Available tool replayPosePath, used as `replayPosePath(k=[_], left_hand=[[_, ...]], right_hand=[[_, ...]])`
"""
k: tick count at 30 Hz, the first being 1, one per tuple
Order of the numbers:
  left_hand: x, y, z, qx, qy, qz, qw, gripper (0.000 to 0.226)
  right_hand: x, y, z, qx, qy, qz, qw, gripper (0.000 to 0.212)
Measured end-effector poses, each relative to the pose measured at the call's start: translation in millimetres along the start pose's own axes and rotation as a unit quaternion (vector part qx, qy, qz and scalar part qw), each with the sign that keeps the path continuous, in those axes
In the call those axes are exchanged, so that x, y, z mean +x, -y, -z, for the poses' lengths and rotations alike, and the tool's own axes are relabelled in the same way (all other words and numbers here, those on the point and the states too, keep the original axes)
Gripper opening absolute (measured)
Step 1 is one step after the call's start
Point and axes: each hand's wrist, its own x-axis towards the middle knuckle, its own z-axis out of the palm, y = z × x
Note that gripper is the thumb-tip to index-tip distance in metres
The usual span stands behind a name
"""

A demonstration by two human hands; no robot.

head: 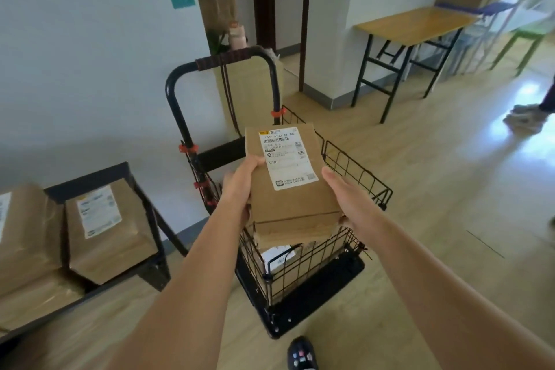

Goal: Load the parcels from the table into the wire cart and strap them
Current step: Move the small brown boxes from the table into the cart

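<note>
A brown cardboard parcel (292, 198) with a white shipping label hangs above the black wire cart (357, 168), held between both hands. My left hand (240, 183) grips its left side, thumb on top. My right hand (351, 198) presses flat against its right side with straight fingers. Inside the cart lies another labelled parcel (279, 255), seen through the mesh. At the left, two more brown parcels (105, 228) (24, 237) lie on the dark-framed table (90, 177). A cord (228, 99) hangs from the cart's handle (228, 59).
A tall cardboard box (252, 90) stands behind the cart by the wall. A wooden folding table (414, 24) is at the back right. Another person's shoes (522, 117) show at the right edge. My own shoe (301, 354) is near the cart's base.
</note>
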Motion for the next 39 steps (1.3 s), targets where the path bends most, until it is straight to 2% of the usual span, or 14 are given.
replayPosePath(k=[4,9,11,14,17,20,24,26,28,30,32,35,36,39], left_hand=[[41.2,-0.4,-24.3,-0.024,0.005,0.030,0.999,0.100],[92.8,-0.4,-42.4,-0.049,-0.019,0.052,0.997,0.105],[110.2,-2.9,-48.8,-0.058,-0.023,0.055,0.997,0.105],[132.5,-0.6,-59.6,-0.078,-0.034,0.068,0.994,0.099],[150.1,15.7,-71.3,-0.081,-0.030,0.093,0.992,0.093],[165.6,38.7,-82.9,-0.086,-0.031,0.120,0.989,0.073],[186.5,64.7,-104.4,-0.053,-0.040,0.159,0.985,0.065],[199.6,75.8,-117.1,-0.053,-0.061,0.192,0.978,0.048],[214.7,88.4,-129.2,-0.056,-0.092,0.219,0.970,0.031],[229.4,101.6,-140.7,-0.058,-0.119,0.235,0.963,0.033],[242.0,115.6,-151.2,-0.062,-0.135,0.253,0.956,0.032],[257.8,134.3,-163.2,-0.070,-0.155,0.284,0.944,0.024],[262.7,139.7,-165.4,-0.070,-0.158,0.292,0.941,0.024],[275.8,156.1,-167.5,-0.056,-0.167,0.319,0.931,0.037]], right_hand=[[46.0,6.0,19.6,-0.034,-0.005,-0.010,0.999,0.041],[108.0,20.0,32.3,-0.071,0.020,-0.035,0.997,0.042],[132.0,24.8,35.3,-0.099,0.025,-0.035,0.994,0.035],[161.7,29.8,39.2,-0.127,0.037,-0.040,0.990,0.014],[187.1,26.8,42.8,-0.148,0.056,-0.042,0.986,0.025],[215.0,9.6,46.2,-0.170,0.055,-0.063,0.982,0.021],[258.5,-13.6,53.1,-0.194,0.046,-0.099,0.975,0.019],[280.5,-25.5,57.1,-0.200,0.052,-0.128,0.970,0.009],[305.1,-40.5,62.3,-0.201,0.078,-0.150,0.965,0.008],[328.3,-49.7,66.3,-0.200,0.101,-0.164,0.961,0.006],[353.4,-66.3,70.5,-0.212,0.120,-0.185,0.952,0.021],[378.4,-88.5,71.1,-0.234,0.134,-0.214,0.939,0.017],[386.9,-99.1,70.2,-0.239,0.137,-0.221,0.936,0.026],[401.1,-121.2,64.2,-0.240,0.139,-0.249,0.928,0.029]])
